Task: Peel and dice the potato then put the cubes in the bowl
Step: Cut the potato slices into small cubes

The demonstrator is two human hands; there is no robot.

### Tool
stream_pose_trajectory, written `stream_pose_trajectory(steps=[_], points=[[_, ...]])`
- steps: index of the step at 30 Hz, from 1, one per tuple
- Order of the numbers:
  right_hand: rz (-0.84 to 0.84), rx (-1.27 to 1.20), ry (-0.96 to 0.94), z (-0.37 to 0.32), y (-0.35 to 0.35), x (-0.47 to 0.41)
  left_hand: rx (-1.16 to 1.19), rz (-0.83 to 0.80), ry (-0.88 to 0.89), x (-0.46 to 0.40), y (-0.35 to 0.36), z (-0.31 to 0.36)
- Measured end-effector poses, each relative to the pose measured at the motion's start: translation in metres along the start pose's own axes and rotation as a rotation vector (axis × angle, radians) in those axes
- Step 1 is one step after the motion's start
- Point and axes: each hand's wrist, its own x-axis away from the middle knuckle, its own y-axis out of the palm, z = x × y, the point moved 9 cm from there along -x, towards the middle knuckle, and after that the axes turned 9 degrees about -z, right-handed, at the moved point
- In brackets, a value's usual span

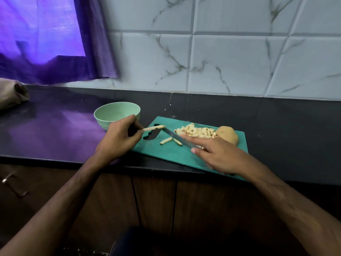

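The left hand (120,136) pinches a potato strip (154,128) over the cutting board's (177,154) left end. The right hand (215,154), fingers mostly extended, holds a knife (173,136) near the diced cubes (195,132). The bowl (116,114) sits behind the left hand on the counter (55,130).

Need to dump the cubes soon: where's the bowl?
The green bowl stands empty on the dark counter, left of the cutting board, just behind the left hand.

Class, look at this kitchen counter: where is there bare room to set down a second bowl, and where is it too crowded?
Free: the dark counter between the cutting board and the tiled wall, and the stretch left of the green bowl towards the curtain. Crowded: the board, with the diced pile, the potato piece, loose sticks, the knife and both hands.
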Motion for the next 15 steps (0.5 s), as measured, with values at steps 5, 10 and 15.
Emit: stream_pose_trajectory(steps=[5,10,15], points=[[0.016,0.396,0.002,-0.023,0.013,0.008,-0.018,0.03,-0.001,0.0,0.002,0.006],[0.057,0.483,0.073,-0.009,0.004,0.007,-0.024,0.002,0.031,-0.004,0.016,0.009],[0.091,0.381,0.174,0.018,-0.009,0.005,-0.012,-0.019,0.046,-0.013,0.028,0.01]])
